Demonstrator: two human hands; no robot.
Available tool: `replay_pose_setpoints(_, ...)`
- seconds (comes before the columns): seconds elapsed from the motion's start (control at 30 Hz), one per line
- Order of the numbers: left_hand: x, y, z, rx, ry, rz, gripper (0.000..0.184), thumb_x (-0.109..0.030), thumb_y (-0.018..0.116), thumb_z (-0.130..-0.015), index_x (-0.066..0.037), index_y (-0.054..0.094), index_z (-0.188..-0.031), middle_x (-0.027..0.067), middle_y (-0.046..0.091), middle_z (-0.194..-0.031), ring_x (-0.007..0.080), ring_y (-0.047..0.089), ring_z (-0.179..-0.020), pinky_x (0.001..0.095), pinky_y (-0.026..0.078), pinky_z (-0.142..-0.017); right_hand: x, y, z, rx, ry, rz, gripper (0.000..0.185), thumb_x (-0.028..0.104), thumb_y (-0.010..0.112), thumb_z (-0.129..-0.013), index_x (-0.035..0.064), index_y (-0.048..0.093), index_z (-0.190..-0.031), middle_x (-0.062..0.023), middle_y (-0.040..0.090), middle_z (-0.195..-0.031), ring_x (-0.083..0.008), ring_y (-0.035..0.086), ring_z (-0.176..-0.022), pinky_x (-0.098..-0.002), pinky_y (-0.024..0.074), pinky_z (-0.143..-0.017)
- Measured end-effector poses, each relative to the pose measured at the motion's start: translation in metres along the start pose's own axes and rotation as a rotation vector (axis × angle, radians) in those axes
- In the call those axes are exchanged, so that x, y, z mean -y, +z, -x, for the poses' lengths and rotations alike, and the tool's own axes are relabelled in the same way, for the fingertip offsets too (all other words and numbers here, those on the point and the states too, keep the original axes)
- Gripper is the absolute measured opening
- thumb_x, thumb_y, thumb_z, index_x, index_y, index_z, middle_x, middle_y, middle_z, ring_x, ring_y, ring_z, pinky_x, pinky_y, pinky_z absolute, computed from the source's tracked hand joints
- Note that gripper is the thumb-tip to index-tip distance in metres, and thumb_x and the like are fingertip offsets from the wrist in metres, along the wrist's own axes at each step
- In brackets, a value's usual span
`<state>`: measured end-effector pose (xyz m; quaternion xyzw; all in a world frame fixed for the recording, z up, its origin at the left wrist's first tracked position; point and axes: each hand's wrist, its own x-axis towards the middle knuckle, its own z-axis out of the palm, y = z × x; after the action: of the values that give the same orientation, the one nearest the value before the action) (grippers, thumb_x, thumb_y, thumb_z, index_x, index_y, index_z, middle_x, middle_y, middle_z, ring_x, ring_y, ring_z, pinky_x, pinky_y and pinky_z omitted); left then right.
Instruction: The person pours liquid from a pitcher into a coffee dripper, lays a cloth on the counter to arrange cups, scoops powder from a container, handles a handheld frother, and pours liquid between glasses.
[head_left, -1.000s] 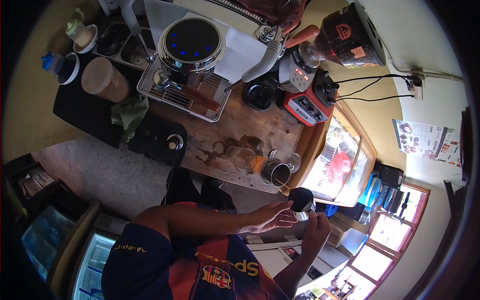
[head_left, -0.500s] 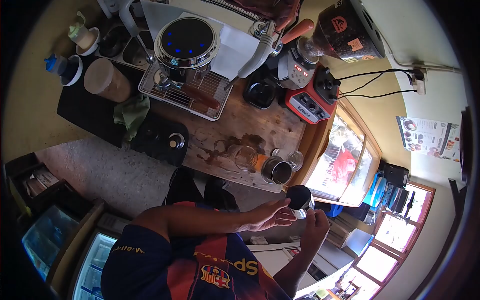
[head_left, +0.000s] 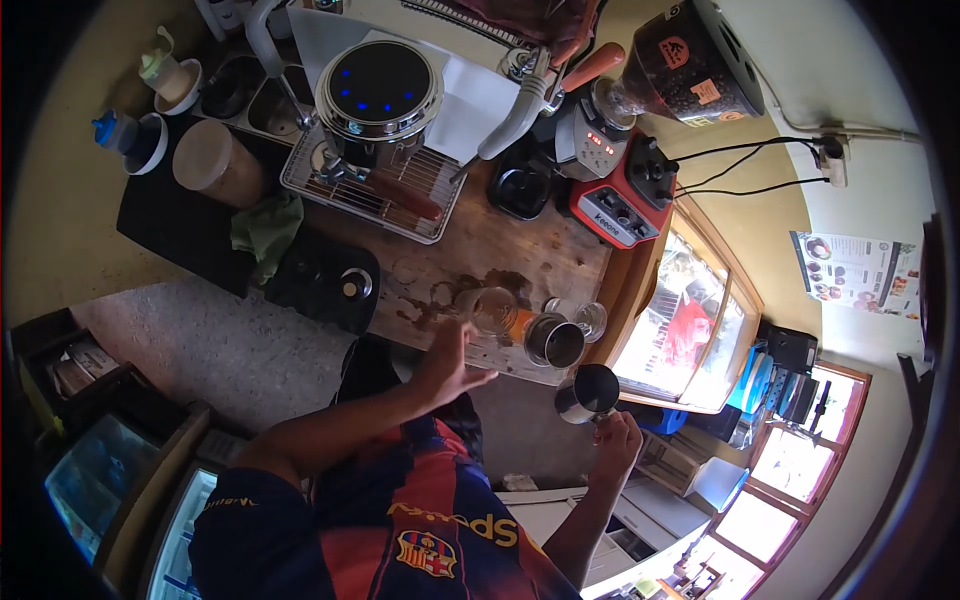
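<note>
My right hand [head_left: 617, 442] is closed on the handle of a metal pitcher [head_left: 588, 393], which hangs beyond the table edge with its dark mouth showing. My left hand [head_left: 450, 370] has its fingers apart and nothing in it; its fingertips are close to an empty-looking clear glass [head_left: 493, 311] at the edge of the wooden table [head_left: 540, 250]. Whether they touch the glass I cannot tell. Beside that glass are an orange item [head_left: 521, 324], a second metal pitcher [head_left: 556, 341] and a smaller clear glass [head_left: 591, 320].
An espresso machine [head_left: 380, 90] with a drip tray [head_left: 430, 225] stands behind. Right of it are a red-based appliance [head_left: 620, 215] and a bean hopper [head_left: 695, 70]. A green cloth [head_left: 267, 235], a lidded tub [head_left: 215, 165] and a black mat [head_left: 165, 225] are at left.
My left hand has left the held pitcher and moved left and up to the clear glass. My right hand has shifted slightly left and up with the pitcher.
</note>
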<state>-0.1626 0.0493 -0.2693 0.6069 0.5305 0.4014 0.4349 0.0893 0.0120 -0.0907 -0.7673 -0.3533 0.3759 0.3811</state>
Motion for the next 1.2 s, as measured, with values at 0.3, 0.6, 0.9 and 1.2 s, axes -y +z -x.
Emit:
replay_pose_setpoints(0.3, 0.008, -0.011, -0.035, -0.23, 0.01, -0.216, 0.096, -0.022, 0.094, -0.062, -0.001, 0.04, -0.138, 0.0204, 0.048, -0.125, 0.0341, 0.052, -0.11, 0.0451, 0.041, -0.099, 0.001, 0.005, 0.012, -0.047, -0.015, -0.032, 0.036, 0.022, 0.053, -0.1, 0.0073, 0.048, -0.068, 0.0002, 0.044, -0.064, -0.0091, 0.042, -0.061, -0.0263, 0.0342, -0.058)
replay_pose_setpoints(0.6, 0.043, -0.035, -0.08, -0.002, 0.03, 0.062, 0.088, -0.009, 0.087, -0.07, -0.004, 0.04, -0.144, 0.0176, 0.05, -0.137, 0.0327, 0.052, -0.127, 0.0409, 0.042, -0.107, -0.008, 0.009, 0.027, -0.127, -0.045, -0.072, 0.037, 0.023, 0.053, -0.1, 0.0083, 0.045, -0.067, 0.0004, 0.042, -0.064, -0.0095, 0.041, -0.061, -0.027, 0.0337, -0.058)
replay_pose_setpoints(0.9, 0.028, -0.055, -0.012, -0.145, 0.163, -0.198, 0.077, -0.019, 0.088, -0.072, -0.001, 0.043, -0.13, 0.0177, 0.052, -0.112, 0.034, 0.054, -0.101, 0.0433, 0.045, -0.09, -0.016, 0.008, 0.042, -0.243, -0.139, -0.156, 0.039, 0.032, 0.055, -0.101, 0.0091, 0.048, -0.07, 0.0033, 0.045, -0.067, -0.0064, 0.045, -0.064, -0.0246, 0.0393, -0.061)
replay_pose_setpoints(1.2, 0.01, 0.006, -0.04, 0.4, 0.184, 0.054, 0.097, -0.026, 0.091, -0.07, -0.003, 0.033, -0.145, 0.0194, 0.051, -0.128, 0.0309, 0.055, -0.118, 0.0416, 0.045, -0.102, -0.047, 0.022, 0.052, -0.292, -0.075, -0.652, 0.023, 0.016, 0.07, -0.093, 0.0098, 0.053, -0.079, 0.004, 0.049, -0.074, -0.0075, 0.055, -0.07, -0.03, 0.0561, -0.068)
